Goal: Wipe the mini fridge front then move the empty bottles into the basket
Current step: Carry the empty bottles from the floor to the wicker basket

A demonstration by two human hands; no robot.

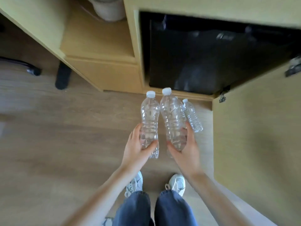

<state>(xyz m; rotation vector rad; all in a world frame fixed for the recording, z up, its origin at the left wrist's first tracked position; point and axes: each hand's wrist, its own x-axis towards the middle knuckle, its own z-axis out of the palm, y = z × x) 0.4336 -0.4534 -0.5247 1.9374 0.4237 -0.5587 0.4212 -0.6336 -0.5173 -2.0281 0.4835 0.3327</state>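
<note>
Bottles, one per hand! The left hand (138,149) curls its fingers round the base of the left bottle (149,116). The right hand (185,149) wraps the right bottle (172,118) the same way. Both are held above the floor (65,128), in front of the mini fridge (211,62).

— And the small bottle (193,116)?

— Just beside the right one. Standing or held, I can't tell. No basket in sight.

— So what's the trick?

— Gentle squeeze, I'd say, because thin empty plastic buckles and slips. Hold them caps up, turn to find the basket, lower them in rather than drop them, then fetch the third.
</note>
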